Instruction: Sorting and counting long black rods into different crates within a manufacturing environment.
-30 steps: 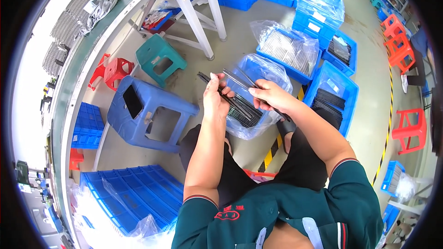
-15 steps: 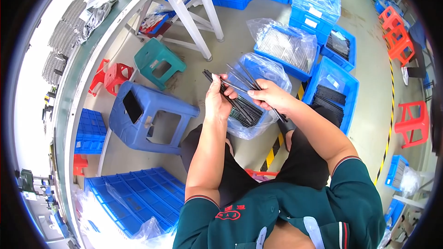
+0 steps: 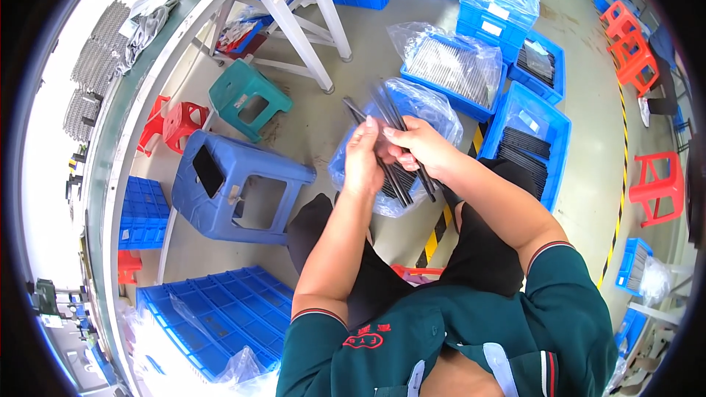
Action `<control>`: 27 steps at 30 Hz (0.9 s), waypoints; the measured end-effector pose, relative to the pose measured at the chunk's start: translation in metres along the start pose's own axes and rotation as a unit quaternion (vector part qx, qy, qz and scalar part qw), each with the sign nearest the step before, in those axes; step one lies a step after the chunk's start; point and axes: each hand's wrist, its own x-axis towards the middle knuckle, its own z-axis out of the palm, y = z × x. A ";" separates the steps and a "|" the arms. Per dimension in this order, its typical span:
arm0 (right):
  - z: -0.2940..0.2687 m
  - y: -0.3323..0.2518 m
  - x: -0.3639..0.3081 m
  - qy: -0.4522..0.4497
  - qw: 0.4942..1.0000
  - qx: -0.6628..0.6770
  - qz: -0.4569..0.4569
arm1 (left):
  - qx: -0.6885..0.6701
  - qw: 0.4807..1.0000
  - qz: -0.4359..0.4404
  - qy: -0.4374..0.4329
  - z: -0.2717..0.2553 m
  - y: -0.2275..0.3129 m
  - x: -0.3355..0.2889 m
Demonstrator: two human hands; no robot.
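My left hand (image 3: 364,153) is closed round a few thin black rods (image 3: 398,187), which slant from upper left to lower right. Close beside it, my right hand (image 3: 419,145) grips more black rods (image 3: 389,106), their upper ends smeared by motion. The fingers of both hands nearly meet, and I cannot tell whether they touch. Below the hands stands a blue bin lined with clear plastic (image 3: 441,119), partly covered by my hands; dark rods lie in it.
At the right are blue crates (image 3: 557,169) with black rods, and one with pale rods (image 3: 454,70). A blue stool (image 3: 243,158) carrying a dark phone (image 3: 209,169) stands left, near a green stool (image 3: 250,95). Blue crates (image 3: 220,316) lie lower left. A long workbench (image 3: 121,114) runs along the left.
My hands have come closer together, the left moving right and the right slightly left. The rods in my left hand stand steeper, and the view has shifted slightly.
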 end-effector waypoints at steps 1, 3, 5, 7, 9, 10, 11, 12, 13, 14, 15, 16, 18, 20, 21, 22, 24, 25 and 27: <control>-0.001 0.001 0.004 -0.003 1.000 -0.023 -0.018 | -0.025 1.000 -0.013 -0.015 0.000 -0.001 0.001; -0.001 0.004 0.009 0.057 0.992 -0.112 -0.007 | -0.042 0.995 -0.015 -0.086 -0.002 0.000 -0.003; -0.004 0.006 0.015 0.105 0.974 -0.195 -0.055 | -0.016 1.000 0.011 0.025 -0.017 0.003 0.009; -0.015 -0.001 0.023 0.150 0.947 -0.257 -0.122 | -0.010 1.000 -0.012 0.006 -0.027 0.008 0.016; -0.029 -0.009 0.022 0.059 0.992 -0.100 -0.054 | 0.019 0.997 -0.068 -0.041 -0.025 0.003 0.010; -0.030 -0.010 0.022 0.049 0.995 -0.067 -0.050 | 0.023 0.992 -0.107 -0.070 -0.024 -0.001 0.005; -0.030 -0.011 0.022 0.051 0.996 -0.065 -0.030 | -0.004 0.985 -0.136 -0.105 -0.022 -0.005 0.001; -0.031 -0.013 0.023 0.053 0.997 -0.062 -0.009 | 0.001 0.980 -0.153 -0.124 -0.019 -0.008 0.001; -0.029 -0.015 0.022 0.033 0.998 -0.055 0.003 | 0.006 0.975 -0.172 -0.143 -0.017 -0.011 0.000; -0.030 -0.012 0.024 0.041 0.996 -0.081 -0.013 | 0.014 0.973 -0.176 -0.150 -0.017 -0.014 0.000; -0.031 -0.007 0.026 0.049 0.993 -0.106 -0.029 | 0.013 0.972 -0.180 -0.149 -0.017 -0.016 -0.004; -0.033 -0.008 0.032 0.091 0.987 -0.123 -0.057 | 0.043 0.961 -0.212 -0.172 -0.016 -0.015 -0.007; -0.053 -0.023 0.044 0.156 0.982 -0.053 -0.089 | 0.071 0.931 -0.272 -0.234 -0.018 -0.017 -0.011; -0.086 -0.046 0.058 0.274 0.947 -0.037 -0.162 | 0.046 0.910 -0.321 -0.258 -0.018 -0.020 -0.019; -0.106 -0.060 0.057 0.286 0.943 -0.001 -0.171 | 0.047 0.900 -0.333 -0.278 -0.019 -0.017 -0.020; -0.121 -0.070 0.050 0.274 0.945 0.044 -0.173 | 0.026 0.906 -0.323 -0.273 -0.018 -0.015 -0.021; -0.130 -0.075 0.046 0.256 0.950 0.061 -0.169 | -0.006 0.922 -0.268 -0.279 -0.028 -0.012 -0.016; -0.125 -0.072 0.041 0.258 0.953 0.057 -0.150 | -0.013 0.934 -0.253 -0.251 -0.026 -0.008 -0.016; -0.097 -0.052 0.041 0.229 0.970 0.023 -0.084 | -0.052 0.943 -0.231 -0.235 -0.030 -0.001 -0.010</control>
